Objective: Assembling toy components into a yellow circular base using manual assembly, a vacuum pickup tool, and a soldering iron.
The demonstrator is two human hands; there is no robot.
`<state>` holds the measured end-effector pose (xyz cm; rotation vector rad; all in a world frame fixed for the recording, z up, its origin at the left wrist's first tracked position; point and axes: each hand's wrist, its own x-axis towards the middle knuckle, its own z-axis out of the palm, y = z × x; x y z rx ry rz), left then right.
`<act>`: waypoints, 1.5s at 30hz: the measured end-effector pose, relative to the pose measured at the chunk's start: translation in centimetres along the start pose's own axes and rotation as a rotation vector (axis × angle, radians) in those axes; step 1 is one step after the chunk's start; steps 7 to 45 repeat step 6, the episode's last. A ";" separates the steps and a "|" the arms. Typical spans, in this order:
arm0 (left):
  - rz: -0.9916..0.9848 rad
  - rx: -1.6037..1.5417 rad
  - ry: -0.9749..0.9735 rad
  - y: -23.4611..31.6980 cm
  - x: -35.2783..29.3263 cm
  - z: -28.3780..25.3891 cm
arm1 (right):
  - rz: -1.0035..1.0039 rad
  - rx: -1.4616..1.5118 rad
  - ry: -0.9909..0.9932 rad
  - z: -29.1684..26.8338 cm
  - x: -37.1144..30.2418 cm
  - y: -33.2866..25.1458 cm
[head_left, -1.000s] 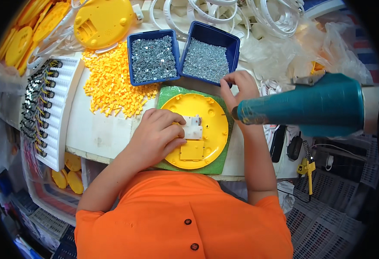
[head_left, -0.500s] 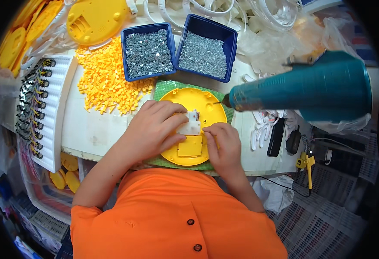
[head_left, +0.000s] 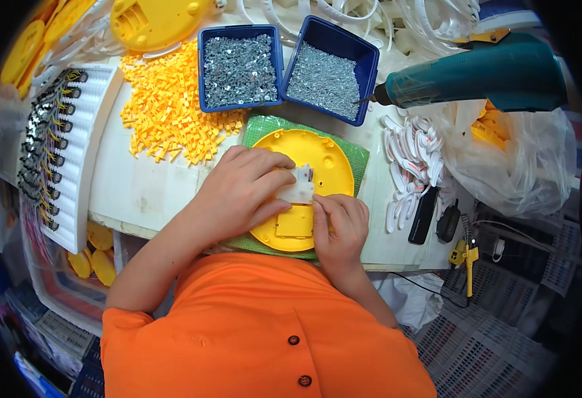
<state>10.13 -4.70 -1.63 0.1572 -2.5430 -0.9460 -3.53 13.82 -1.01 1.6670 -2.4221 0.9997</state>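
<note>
A round yellow plastic shell [head_left: 336,162] lies on a green mat [head_left: 362,159] in front of me. In its middle sits a small white plastic part [head_left: 299,192], and below that is a yellow rectangular panel [head_left: 295,222]. My left hand [head_left: 244,189] reaches over the shell's left side, its curled fingers and thumb gripping the white part's left edge. At the part's lower right corner, my right hand [head_left: 342,225] has thumb and forefinger pinched together. Whatever is between those fingertips is too small to make out.
A teal electric screwdriver [head_left: 480,76] hangs at the upper right, its bit near two blue bins [head_left: 281,73] of screws. Loose yellow pieces [head_left: 165,109] are heaped to the left, beside a white foam tray [head_left: 95,152] of wired parts. White curved pieces [head_left: 413,152] lie to the right.
The screwdriver has swung up and right, away from the shell. Both hands stay at the white part, with only small shifts. The whole view has moved slightly.
</note>
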 end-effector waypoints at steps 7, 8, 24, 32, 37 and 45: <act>-0.002 -0.003 0.000 0.0 0.1 0.0 | -0.035 -0.024 -0.022 -0.2 0.0 0.0; -0.002 -0.003 0.000 0.0 0.1 0.0 | -0.035 -0.024 -0.022 -0.2 0.0 0.0; -0.002 -0.003 0.000 0.0 0.1 0.0 | -0.035 -0.024 -0.022 -0.2 0.0 0.0; -0.002 -0.003 0.000 0.0 0.1 0.0 | -0.035 -0.024 -0.022 -0.2 0.0 0.0; -0.002 -0.003 0.000 0.0 0.1 0.0 | -0.035 -0.024 -0.022 -0.2 0.0 0.0; -0.002 -0.003 0.000 0.0 0.1 0.0 | -0.035 -0.024 -0.022 -0.2 0.0 0.0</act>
